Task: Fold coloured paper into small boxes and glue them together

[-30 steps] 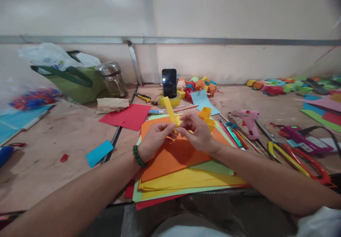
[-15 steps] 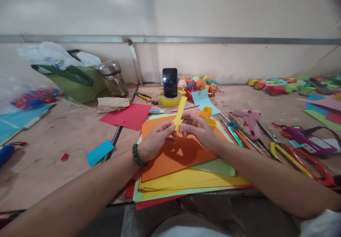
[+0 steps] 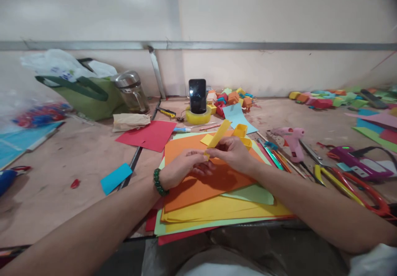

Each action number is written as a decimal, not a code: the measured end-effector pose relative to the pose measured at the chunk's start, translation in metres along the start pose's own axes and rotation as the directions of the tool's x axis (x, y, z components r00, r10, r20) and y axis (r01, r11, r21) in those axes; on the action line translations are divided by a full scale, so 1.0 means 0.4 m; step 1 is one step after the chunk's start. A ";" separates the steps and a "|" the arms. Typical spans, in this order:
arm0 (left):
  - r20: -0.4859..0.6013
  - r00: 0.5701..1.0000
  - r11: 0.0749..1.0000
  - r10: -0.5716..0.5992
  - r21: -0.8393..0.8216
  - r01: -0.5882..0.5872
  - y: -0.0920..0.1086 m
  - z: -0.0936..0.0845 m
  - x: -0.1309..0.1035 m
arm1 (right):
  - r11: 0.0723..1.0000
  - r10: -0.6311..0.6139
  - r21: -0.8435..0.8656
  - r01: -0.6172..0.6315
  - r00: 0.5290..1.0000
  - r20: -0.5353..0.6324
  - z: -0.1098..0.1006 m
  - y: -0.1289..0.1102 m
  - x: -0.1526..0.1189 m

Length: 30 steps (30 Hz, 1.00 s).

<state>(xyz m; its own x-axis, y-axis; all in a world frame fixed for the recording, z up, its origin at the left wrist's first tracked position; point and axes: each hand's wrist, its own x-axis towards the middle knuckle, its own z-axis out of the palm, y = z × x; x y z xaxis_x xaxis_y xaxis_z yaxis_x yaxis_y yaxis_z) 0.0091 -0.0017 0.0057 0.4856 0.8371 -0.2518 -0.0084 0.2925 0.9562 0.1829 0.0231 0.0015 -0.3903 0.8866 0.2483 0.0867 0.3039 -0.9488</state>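
A folded yellow paper strip is held between my two hands, slanting up to the right. My left hand, with a green bead bracelet at the wrist, pinches its lower end. My right hand has its fingers closed around the strip's right side. Both hands are over an orange sheet on top of a stack of yellow, green and red paper. Two small yellow paper boxes sit just beyond my right hand.
A phone stands in a yellow tape roll, beside piled paper cubes. Right lie a pink glue gun, pens and red-handled scissors. Left are red paper, a blue piece, a glass jar and a green bag.
The yellow strip has tilted further right, and its flaps have spread apart. My left hand has lowered slightly and its fingers have shifted.
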 end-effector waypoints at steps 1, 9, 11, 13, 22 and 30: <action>-0.011 1.000 0.999 -0.004 0.035 0.005 0.000 0.002 0.000 | 0.999 -0.031 -0.026 0.030 0.999 -0.010 0.001 0.001 -0.002; 0.002 0.996 0.993 0.090 0.078 -0.090 -0.011 0.006 0.007 | 0.954 -0.223 -0.215 0.209 0.974 -0.043 0.002 0.019 -0.007; -0.004 0.990 0.983 0.141 0.121 -0.139 -0.011 0.007 0.009 | 0.943 -0.248 -0.238 0.232 0.968 -0.037 0.001 0.018 -0.007; -0.023 0.978 0.965 0.208 0.168 -0.202 -0.010 0.008 0.010 | 0.932 -0.285 -0.240 0.272 0.958 -0.021 0.000 0.011 -0.009; -0.053 0.952 0.916 0.301 0.293 -0.273 -0.002 0.025 -0.009 | 0.875 -0.406 -0.302 0.379 0.913 -0.029 -0.006 -0.005 -0.014; -0.132 0.935 0.905 0.329 0.327 -0.273 -0.015 0.023 0.002 | 0.562 -0.672 -0.505 0.654 0.718 0.181 -0.017 -0.008 -0.026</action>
<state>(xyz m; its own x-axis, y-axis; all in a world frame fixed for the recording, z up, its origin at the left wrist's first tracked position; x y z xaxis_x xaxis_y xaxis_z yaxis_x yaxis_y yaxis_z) 0.0176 -0.0071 0.0012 0.3357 0.9401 0.0598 0.1456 -0.1145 0.9827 0.1930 0.0154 0.0033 -0.5045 0.3690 0.7806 0.2567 0.9273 -0.2724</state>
